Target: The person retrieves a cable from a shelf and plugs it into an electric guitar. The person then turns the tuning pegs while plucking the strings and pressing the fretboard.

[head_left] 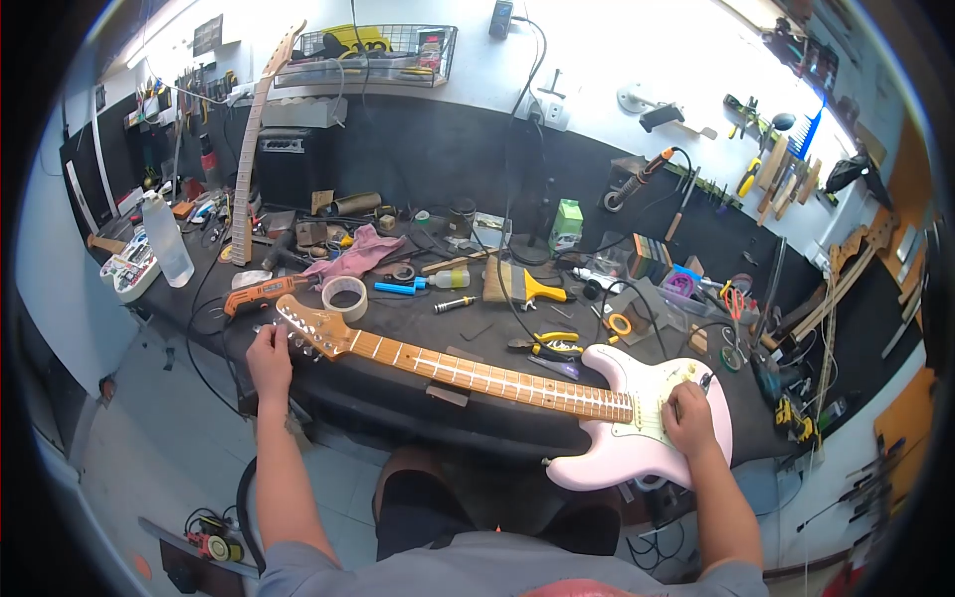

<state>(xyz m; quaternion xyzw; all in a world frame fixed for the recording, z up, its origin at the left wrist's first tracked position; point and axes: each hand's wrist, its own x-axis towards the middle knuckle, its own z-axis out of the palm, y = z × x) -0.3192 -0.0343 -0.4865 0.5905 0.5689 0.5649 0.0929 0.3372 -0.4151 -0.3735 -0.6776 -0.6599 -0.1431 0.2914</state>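
The pink guitar (487, 379) lies lengthwise at the near side of the counter (413, 320), with the left hand (269, 360) curled at the tuning pegs (310, 341) of its headstock and the right hand (689, 418) bent over its body. Good handling here probably calls for small finger movements at the pegs, a light right hand and a steadily supported neck. Whether either hand grips anything I cannot tell: the left fingertips are obscured, the right hand covers the guitar's bridge area, and its strings are too fine to follow.

Pale pink guitar body (619, 453), orange-brown neck (477, 376)
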